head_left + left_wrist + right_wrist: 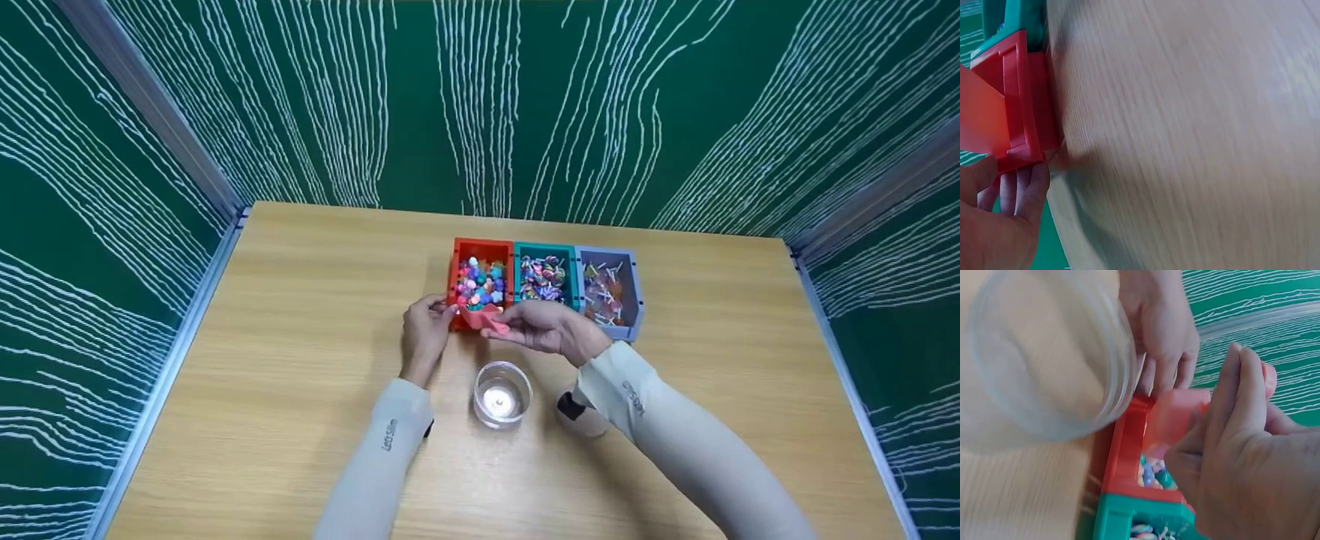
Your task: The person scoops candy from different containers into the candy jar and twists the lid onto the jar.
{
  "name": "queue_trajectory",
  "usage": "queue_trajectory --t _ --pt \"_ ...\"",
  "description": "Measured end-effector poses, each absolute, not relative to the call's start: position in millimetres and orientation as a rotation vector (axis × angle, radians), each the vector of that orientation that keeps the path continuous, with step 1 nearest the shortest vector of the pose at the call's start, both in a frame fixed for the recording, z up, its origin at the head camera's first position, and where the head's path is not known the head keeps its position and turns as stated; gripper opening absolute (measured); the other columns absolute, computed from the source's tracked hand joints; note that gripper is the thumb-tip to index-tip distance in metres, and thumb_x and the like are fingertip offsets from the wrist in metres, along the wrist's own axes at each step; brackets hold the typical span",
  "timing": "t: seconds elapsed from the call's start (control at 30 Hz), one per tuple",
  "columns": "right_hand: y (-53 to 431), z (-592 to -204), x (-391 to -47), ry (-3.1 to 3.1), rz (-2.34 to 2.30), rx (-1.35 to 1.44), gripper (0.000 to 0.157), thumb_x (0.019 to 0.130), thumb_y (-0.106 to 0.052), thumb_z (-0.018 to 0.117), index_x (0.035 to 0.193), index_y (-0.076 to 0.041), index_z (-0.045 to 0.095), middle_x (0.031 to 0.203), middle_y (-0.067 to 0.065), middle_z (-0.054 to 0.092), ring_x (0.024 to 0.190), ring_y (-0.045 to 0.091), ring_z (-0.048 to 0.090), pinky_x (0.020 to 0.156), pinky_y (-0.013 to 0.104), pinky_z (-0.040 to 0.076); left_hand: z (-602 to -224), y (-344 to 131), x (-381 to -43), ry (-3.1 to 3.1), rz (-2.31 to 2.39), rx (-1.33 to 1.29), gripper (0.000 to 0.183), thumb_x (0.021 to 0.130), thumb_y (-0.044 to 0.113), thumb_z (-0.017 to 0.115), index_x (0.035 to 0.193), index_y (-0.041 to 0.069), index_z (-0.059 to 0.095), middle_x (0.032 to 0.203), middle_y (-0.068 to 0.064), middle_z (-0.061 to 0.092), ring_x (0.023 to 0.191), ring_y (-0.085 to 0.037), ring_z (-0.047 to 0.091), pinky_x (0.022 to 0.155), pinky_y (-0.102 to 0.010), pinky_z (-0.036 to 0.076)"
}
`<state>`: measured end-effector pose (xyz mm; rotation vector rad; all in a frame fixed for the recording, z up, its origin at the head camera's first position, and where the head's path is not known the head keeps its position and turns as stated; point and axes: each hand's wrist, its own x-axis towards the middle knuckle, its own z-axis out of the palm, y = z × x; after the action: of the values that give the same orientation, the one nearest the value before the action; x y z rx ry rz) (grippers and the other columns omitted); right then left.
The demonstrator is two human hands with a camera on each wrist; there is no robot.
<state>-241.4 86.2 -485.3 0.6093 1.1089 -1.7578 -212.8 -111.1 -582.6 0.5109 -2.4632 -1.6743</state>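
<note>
Left hand (426, 335) grips red bin (484, 249), right hand (551, 328) holds pink scoop (481, 318)

Prob. lab booth w/ green panels (411, 112)

Wood-grain tabletop (300, 337), green wall panels (412, 97) with wavy white lines on three sides, grey corner posts (152, 97) at back

the head view looks forward and down from above, while both close wrist views share the red bin (1043, 104).
</note>
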Motion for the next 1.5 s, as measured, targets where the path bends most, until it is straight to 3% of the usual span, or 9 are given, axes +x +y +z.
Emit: queue_trajectory --t 0.27,0.7,1.03,1.27,1.4,1.5 --pt "68 -484 -248 1.074 -1.859 0.675 0.019 0.108 0.004 0.049 0.123 0.005 0.060 0.105 0.021 0.074 0.085 0.027 0.079 0.086 0.029 0.061 -583 -112 -214 -2.451 -1.673 0.486 0.023 0.099 0.010 0.075 0.121 0.003 0.078 0.100 -0.010 0.076 0.094 -0.025 0.073 0.085 -0.040 0.060" --pt "63 -497 -247 1.134 -1.896 0.706 0.023 0.108 0.006 0.047 0.129 0.004 0.053 0.120 0.019 0.062 0.079 0.026 0.077 0.085 0.029 0.062 -585 -113 -214 -2.459 -1.642 0.449 0.024 0.098 0.010 0.076 0.120 0.002 0.078 0.099 -0.011 0.077 0.092 -0.025 0.073 0.085 -0.042 0.060" --pt "53 -510 -254 1.406 -1.842 0.668 0.025 0.106 0.003 0.054 0.131 0.004 0.055 0.111 0.018 0.066 0.074 0.020 0.076 0.080 0.026 0.062 -585 -114 -214 -2.488 -1.636 0.469 0.024 0.098 0.011 0.076 0.121 0.003 0.078 0.097 -0.008 0.076 0.089 -0.023 0.070 0.080 -0.039 0.059" --pt "42 -522 -243 1.872 -1.698 0.617 0.023 0.103 -0.002 0.064 0.125 0.003 0.063 0.103 0.011 0.066 0.078 0.014 0.068 0.070 0.021 0.060 -587 -113 -214 -2.496 -1.629 0.474 0.026 0.098 0.013 0.076 0.123 0.004 0.077 0.100 -0.008 0.076 0.092 -0.023 0.071 0.083 -0.039 0.059" --pt "35 -525 -239 2.020 -1.769 0.571 0.021 0.100 0.005 0.065 0.120 0.007 0.068 0.108 0.017 0.067 0.078 0.017 0.072 0.071 0.025 0.062 -588 -113 -214 -2.487 -1.638 0.470 0.026 0.099 0.013 0.076 0.123 0.004 0.077 0.100 -0.008 0.076 0.093 -0.023 0.072 0.084 -0.040 0.060" --pt "31 -531 -236 2.143 -1.826 0.463 0.019 0.096 0.012 0.063 0.114 0.012 0.070 0.099 0.018 0.068 0.069 0.016 0.070 0.066 0.026 0.063 -588 -114 -214 -2.480 -1.647 0.473 0.026 0.099 0.013 0.075 0.123 0.004 0.077 0.100 -0.008 0.076 0.092 -0.023 0.071 0.083 -0.039 0.059"
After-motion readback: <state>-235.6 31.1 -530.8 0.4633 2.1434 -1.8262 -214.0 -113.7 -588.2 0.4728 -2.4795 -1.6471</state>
